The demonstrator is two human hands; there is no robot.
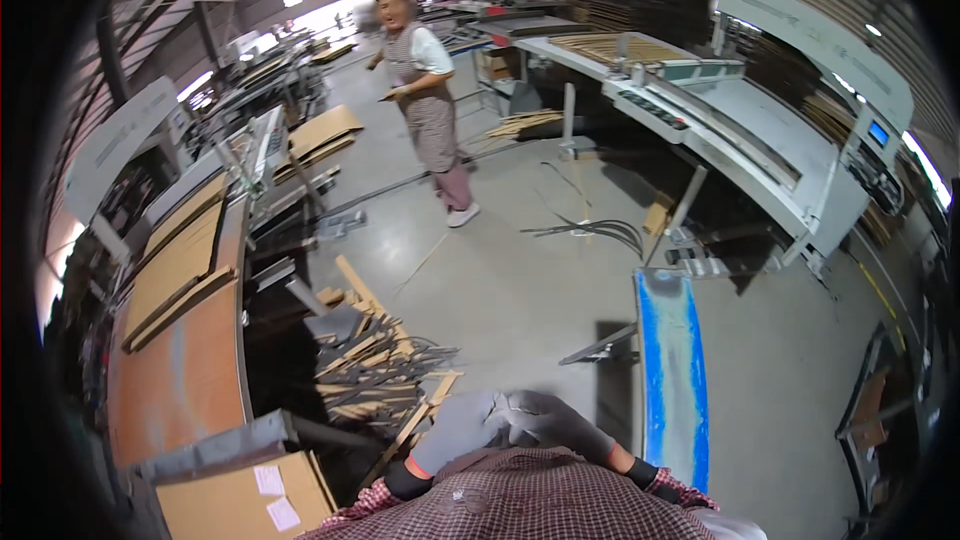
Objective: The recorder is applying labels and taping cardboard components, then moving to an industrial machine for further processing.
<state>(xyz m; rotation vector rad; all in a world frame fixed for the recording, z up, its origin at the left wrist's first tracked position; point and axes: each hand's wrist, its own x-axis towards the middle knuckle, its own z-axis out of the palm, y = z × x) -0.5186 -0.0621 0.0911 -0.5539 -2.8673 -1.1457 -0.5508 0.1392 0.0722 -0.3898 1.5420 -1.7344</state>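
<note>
Both hands wear grey gloves and meet at my waist, in front of a checked apron (520,495). The fingers of my left hand (462,430) are bent in and touch the other glove. My right hand (558,426) is curled against the left, its fingers folded together. Anything between them is hidden by the gloves. Beyond my left hand lies a heap of cut strips (375,370), tan and dark, on the floor. To the right of my right hand stands a long narrow blue-and-grey surface (670,370), its coating worn along the middle.
At left, a brown-topped table (180,390) carries cardboard sheets (185,270); near it is a cardboard stack (235,500) with two paper labels. A person (425,90) in an apron stands ahead. A large white machine (760,120) fills the right. Dark strips (590,230) lie on the floor.
</note>
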